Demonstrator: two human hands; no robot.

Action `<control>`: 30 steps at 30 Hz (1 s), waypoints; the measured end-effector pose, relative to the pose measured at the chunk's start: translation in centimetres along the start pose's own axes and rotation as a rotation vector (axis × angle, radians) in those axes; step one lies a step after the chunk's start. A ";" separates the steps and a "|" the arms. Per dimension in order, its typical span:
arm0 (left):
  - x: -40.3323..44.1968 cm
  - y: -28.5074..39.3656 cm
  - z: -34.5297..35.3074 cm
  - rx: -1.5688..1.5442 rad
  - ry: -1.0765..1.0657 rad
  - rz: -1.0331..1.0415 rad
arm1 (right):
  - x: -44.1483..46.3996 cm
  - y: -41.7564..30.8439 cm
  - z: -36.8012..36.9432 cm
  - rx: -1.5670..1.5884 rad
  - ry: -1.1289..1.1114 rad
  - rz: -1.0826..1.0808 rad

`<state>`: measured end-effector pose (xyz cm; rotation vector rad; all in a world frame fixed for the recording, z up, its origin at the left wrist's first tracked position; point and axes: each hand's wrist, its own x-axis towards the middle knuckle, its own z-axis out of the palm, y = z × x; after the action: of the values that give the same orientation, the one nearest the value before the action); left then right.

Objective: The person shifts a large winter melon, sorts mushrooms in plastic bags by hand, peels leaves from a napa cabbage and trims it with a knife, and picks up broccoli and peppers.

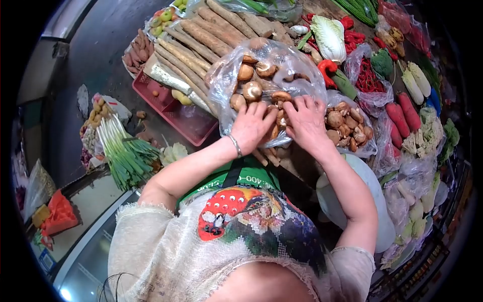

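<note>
A large clear plastic bag (221, 85) lies open at the centre, with brown mushrooms (252, 91) inside. My left hand (252, 127) rests over the bag's near side, fingers bent down among the mushrooms. Close beside it on the right, my right hand (306, 121) also reaches over the bag's near edge, its fingers curled onto mushrooms. The fingertips of both hands are partly hidden, and whether they grip a mushroom does not show. A second clear bag of mushrooms (350, 121) sits just right of my right hand.
Long brown roots (211, 35) lie behind the bag, left of a napa cabbage (328, 39). A red tray (193, 127) is on the left, with green onions (128, 151) nearer. Red radishes (397, 118) lie right, and a large pale gourd (362, 201) sits beside my right arm.
</note>
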<state>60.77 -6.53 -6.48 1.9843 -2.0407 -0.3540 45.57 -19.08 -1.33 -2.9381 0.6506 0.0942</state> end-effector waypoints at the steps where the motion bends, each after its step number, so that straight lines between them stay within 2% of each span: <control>1: -0.4 0.5 -0.1 0.020 0.024 0.029 | -0.2 0.3 -0.2 0.064 -0.026 0.029; 2: -0.7 0.8 -0.2 -0.121 -0.015 -0.001 | -0.4 0.4 0.0 0.065 -0.030 0.030; 4: -0.7 0.4 -0.1 -0.183 0.042 0.028 | -0.6 0.6 0.3 0.016 0.050 0.053; 8: -0.9 0.0 0.9 -0.259 0.003 0.017 | -0.5 1.3 -0.1 0.023 -0.051 0.043; 11: -1.4 -0.3 1.7 -0.387 0.026 0.046 | 0.2 3.0 -1.2 0.195 -0.062 0.044; 13: -1.7 0.0 1.2 -0.366 0.040 0.044 | 0.8 3.3 -2.3 0.267 -0.092 0.077; 15: -1.6 0.5 1.3 -0.347 0.054 0.043 | 1.6 2.9 -3.0 0.467 0.020 0.098; 18: -0.5 1.1 2.0 -0.299 0.118 -0.032 | 3.7 1.6 -2.4 0.412 0.104 0.023; 20: -0.2 1.0 2.2 -0.239 0.009 -0.031 | 4.6 1.1 -1.4 0.384 0.109 0.018; 22: -0.5 1.0 2.4 -0.221 -0.020 -0.035 | 5.6 1.2 -1.0 0.280 -0.125 0.061; 23: -0.8 1.0 2.5 -0.207 0.023 -0.005 | 5.7 1.1 -1.0 0.299 -0.151 0.070; 27: -2.1 1.4 3.0 -0.168 0.059 0.043 | 4.6 0.0 -0.2 0.212 0.013 0.082; 29: -1.9 1.5 3.3 -0.112 0.094 0.055 | 4.2 0.0 0.4 0.202 -0.033 0.148; 30: -1.5 1.5 3.2 -0.085 0.042 0.064 | 3.9 0.0 0.4 0.192 -0.081 0.204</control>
<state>58.22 -5.01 -8.99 1.8568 -2.0236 -0.3764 49.15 -20.64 -2.04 -2.6639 0.8914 0.1610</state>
